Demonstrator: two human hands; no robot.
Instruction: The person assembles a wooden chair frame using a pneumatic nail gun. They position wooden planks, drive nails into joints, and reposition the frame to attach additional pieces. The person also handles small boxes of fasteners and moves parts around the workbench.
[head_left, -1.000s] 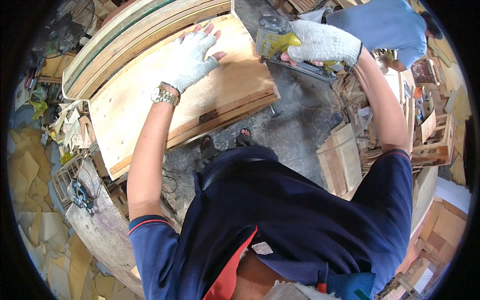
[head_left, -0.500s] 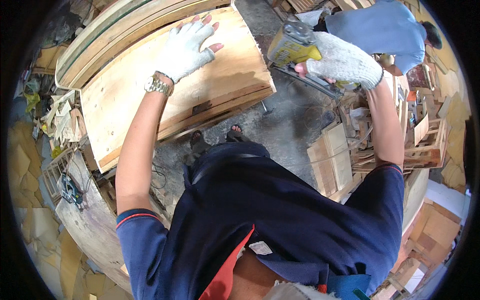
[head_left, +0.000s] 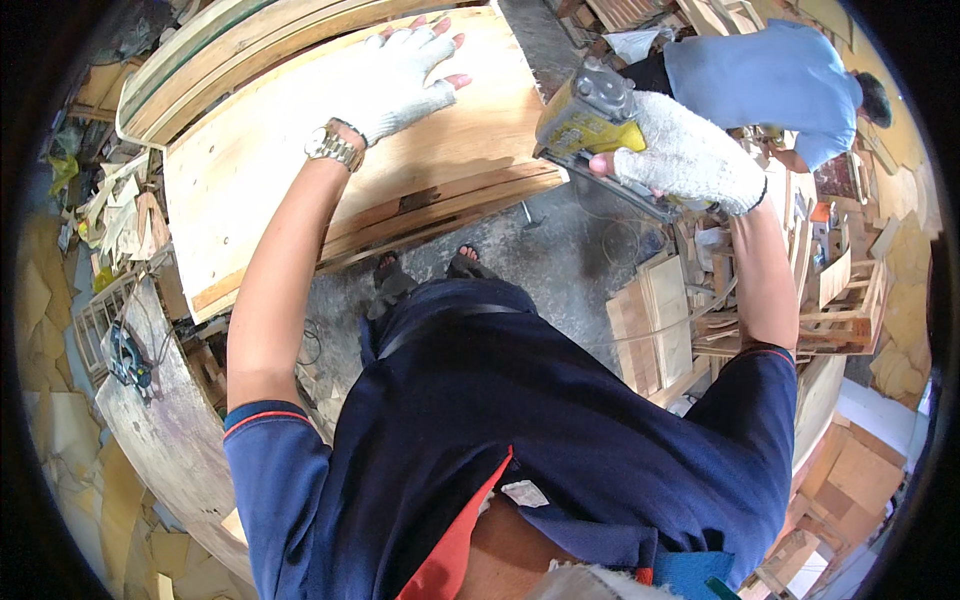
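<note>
Clasping a rigid, presumably heavy yellow-and-grey nail gun (head_left: 590, 112) round its middle, the right hand (head_left: 692, 150) hangs; the left hand (head_left: 400, 85) splays on a flat, pale plywood panel (head_left: 245, 190).

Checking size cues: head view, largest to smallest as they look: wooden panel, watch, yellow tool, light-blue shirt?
1. Wooden panel
2. Light-blue shirt
3. Yellow tool
4. Watch
Judged by visible parts.
</note>
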